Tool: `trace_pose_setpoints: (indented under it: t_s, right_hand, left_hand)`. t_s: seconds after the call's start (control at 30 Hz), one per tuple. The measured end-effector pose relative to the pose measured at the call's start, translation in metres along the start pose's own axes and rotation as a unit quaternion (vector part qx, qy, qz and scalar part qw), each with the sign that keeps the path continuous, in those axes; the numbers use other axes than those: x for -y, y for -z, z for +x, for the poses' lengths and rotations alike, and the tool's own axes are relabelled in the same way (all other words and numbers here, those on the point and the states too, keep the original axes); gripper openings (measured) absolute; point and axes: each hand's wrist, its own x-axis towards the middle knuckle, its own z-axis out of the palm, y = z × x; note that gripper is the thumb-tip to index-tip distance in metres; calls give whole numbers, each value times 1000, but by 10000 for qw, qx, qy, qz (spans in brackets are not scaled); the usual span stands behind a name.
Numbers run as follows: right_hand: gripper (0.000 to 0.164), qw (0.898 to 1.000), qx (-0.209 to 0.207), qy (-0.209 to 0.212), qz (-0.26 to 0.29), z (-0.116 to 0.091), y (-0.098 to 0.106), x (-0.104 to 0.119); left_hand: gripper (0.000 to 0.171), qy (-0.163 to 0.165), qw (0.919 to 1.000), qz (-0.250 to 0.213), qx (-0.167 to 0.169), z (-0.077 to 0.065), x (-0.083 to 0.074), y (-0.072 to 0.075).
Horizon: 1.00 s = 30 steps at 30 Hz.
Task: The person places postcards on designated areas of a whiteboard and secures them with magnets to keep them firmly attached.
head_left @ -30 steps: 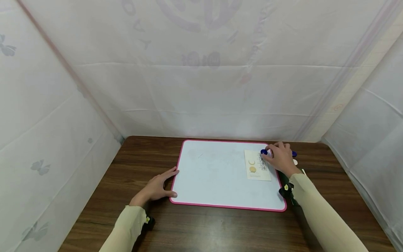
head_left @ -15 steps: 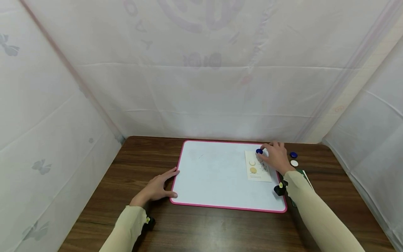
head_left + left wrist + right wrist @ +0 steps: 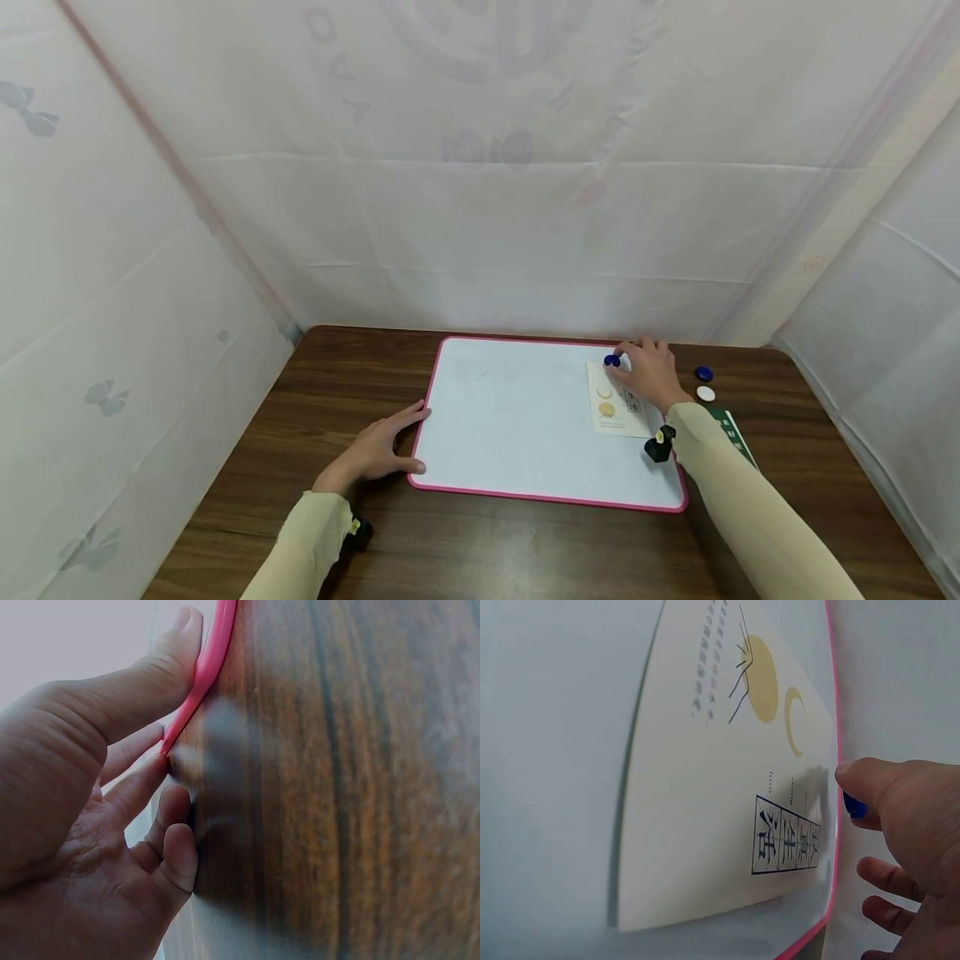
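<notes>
A whiteboard [image 3: 517, 417] with a pink frame lies flat on the table. At its left edge my left hand [image 3: 378, 443] spreads its thumb and fingers, the thumb resting on the frame near the front corner; the pink rim [image 3: 217, 646] passes by the thumb in the left wrist view. My right hand [image 3: 651, 372] pinches a round blue magnet [image 3: 612, 361] between thumb and index finger at the top edge of a cream card [image 3: 618, 421]. The card carries a gold moon and circle, plus boxed characters [image 3: 784, 836]. In the right wrist view the thumb partly hides the blue magnet [image 3: 853, 806].
Right of the board, another blue round magnet [image 3: 703, 373] and a white one [image 3: 705, 393] lie on the dark wooden table [image 3: 480, 542]. A green booklet [image 3: 729, 431] is partly hidden under the right sleeve. White patterned cloth [image 3: 480, 217] hangs behind and on both sides.
My right hand has moved slightly left with the blue magnet, to the card's top edge. More of the green booklet shows. The left hand stays on the board's edge.
</notes>
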Motion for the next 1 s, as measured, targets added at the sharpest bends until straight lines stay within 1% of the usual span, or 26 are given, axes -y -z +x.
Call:
trace_pose_setpoints:
  t_s: [0.2, 0.57, 1.0]
  right_hand:
    - [37, 10000, 11, -38, 8, 2, -2, 1]
    - [37, 10000, -16, 48, -27, 1, -2, 2]
    - [38, 10000, 51, 42, -55, 0, -3, 2]
  left_hand:
    - [86, -13, 10000, -24, -6, 1, 0, -1]
    - [85, -37, 10000, -84, -33, 1, -4, -2]
    - [85, -27, 10000, -78, -35, 2, -3, -3]
